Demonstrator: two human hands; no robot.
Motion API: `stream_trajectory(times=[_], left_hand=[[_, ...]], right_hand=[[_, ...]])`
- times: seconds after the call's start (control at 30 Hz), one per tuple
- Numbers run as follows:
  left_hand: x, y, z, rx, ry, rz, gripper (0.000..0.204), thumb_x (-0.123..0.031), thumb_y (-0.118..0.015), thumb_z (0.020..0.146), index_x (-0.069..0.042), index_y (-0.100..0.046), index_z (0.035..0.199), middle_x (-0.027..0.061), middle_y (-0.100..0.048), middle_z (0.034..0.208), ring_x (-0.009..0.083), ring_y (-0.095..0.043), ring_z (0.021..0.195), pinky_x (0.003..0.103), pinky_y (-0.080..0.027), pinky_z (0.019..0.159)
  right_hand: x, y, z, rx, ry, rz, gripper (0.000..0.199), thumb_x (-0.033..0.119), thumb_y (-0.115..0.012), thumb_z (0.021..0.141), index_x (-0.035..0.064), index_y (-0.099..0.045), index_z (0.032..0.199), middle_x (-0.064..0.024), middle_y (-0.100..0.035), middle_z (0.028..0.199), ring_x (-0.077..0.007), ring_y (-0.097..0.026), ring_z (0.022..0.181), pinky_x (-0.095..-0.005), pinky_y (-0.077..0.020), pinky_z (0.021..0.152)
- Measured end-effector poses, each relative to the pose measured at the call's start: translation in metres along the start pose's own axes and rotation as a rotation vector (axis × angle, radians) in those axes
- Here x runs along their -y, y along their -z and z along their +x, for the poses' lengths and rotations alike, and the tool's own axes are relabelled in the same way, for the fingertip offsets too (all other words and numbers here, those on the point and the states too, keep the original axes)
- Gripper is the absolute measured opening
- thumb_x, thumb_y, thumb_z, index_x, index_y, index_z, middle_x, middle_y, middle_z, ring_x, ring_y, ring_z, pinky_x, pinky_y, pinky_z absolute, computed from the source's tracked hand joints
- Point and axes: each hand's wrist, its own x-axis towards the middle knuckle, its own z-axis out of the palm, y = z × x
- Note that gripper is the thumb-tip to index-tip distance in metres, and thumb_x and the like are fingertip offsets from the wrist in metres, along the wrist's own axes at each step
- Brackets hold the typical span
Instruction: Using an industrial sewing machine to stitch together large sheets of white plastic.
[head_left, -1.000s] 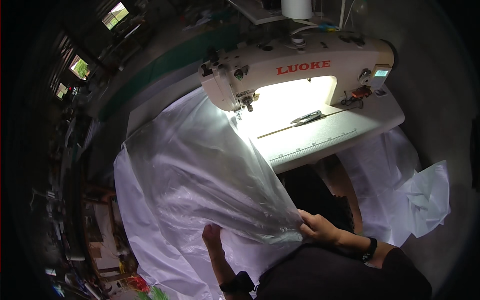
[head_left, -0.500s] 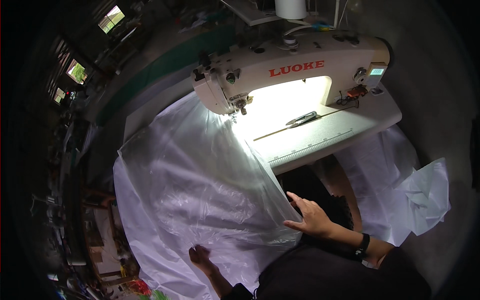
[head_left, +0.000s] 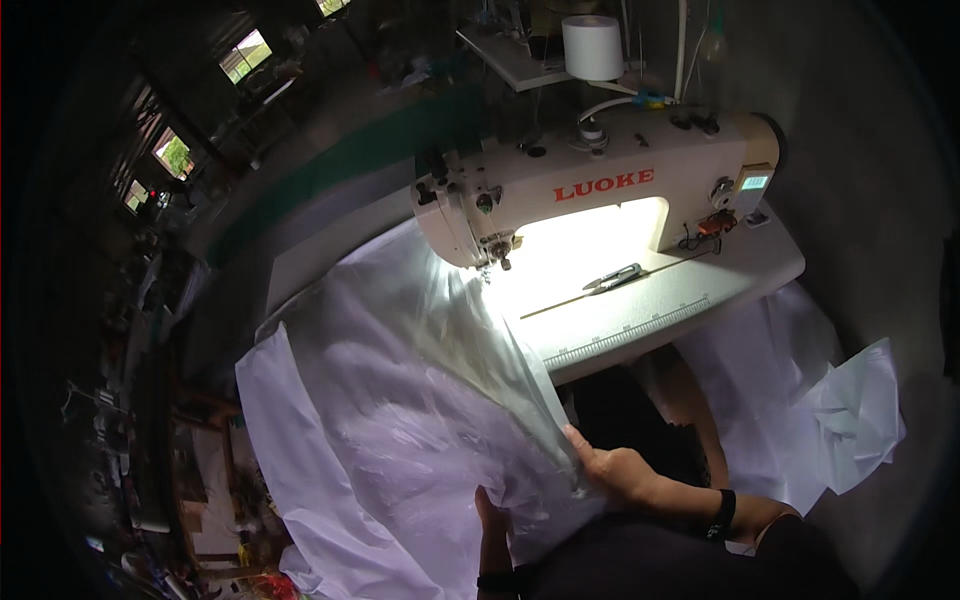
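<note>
A large translucent whitish plastic sheet drapes from under the needle area of a white sewing machine down toward my lap. At the sheet's right edge, my right hand grips the border, its index finger lying along the edge and the other fingers partly hidden. My left hand is low in the middle, closed on a gathered part of the sheet, where folds fan out from it; most of its fingers are covered. The machine's lamp lights the sheet's upper end.
Thread snips lie on the white machine table. A white thread cone stands behind the machine. More white sheeting hangs at the right, beyond my forearm. A dim workshop with windows stretches off to the left.
My right hand has gone from spread fingers to gripping the sheet's edge, slightly lower. My left hand has shifted right and the sheet has bunched into new folds. The view has tilted slightly.
</note>
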Motion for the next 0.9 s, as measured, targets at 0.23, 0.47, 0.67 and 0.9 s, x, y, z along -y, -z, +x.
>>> stream_trajectory(times=[0.23,0.47,0.67,0.9], left_hand=[[-0.038,0.028,-0.025,-0.408,-0.253,-0.062,0.054,0.000,-0.062,0.088,0.011,-0.036,0.134,0.0169,-0.059,0.113,0.0210,-0.058,0.097,0.032,-0.047,0.089],[-0.175,0.045,-0.058,-0.394,-0.412,-0.102,0.039,0.012,-0.051,0.084,0.004,-0.041,0.121,0.0124,-0.052,0.112,0.0208,-0.050,0.101,0.030,-0.043,0.089],[-0.186,0.045,-0.008,-0.362,-0.566,0.120,0.035,0.008,-0.052,0.087,0.007,-0.045,0.121,0.0168,-0.055,0.112,0.0229,-0.053,0.101,0.032,-0.045,0.089],[-0.221,0.037,-0.014,-0.324,-0.461,0.444,0.038,-0.008,-0.061,0.089,0.008,-0.048,0.121,0.0215,-0.059,0.111,0.0291,-0.058,0.101,0.036,-0.045,0.091]], right_hand=[[0.013,-0.004,0.023,0.202,0.036,0.070,0.072,0.002,-0.047,0.083,-0.0075,-0.015,0.147,-0.0156,-0.061,0.068,-0.0332,-0.064,0.058,-0.0436,-0.0510,0.051],[0.026,0.018,0.091,0.024,-0.026,-0.030,0.052,0.005,-0.043,0.088,-0.0085,-0.035,0.137,-0.0184,-0.064,0.067,-0.0350,-0.065,0.060,-0.0450,-0.0520,0.052],[-0.011,0.034,0.154,-0.060,-0.057,0.016,0.046,0.008,-0.042,0.091,-0.0068,-0.039,0.135,-0.0173,-0.062,0.067,-0.0310,-0.065,0.063,-0.0431,-0.0497,0.056],[-0.040,-0.020,0.128,0.004,0.053,1.208,0.054,0.019,-0.069,0.088,-0.0039,-0.049,0.132,-0.0046,-0.068,0.084,-0.0095,-0.061,0.077,-0.0285,-0.0502,0.070]])
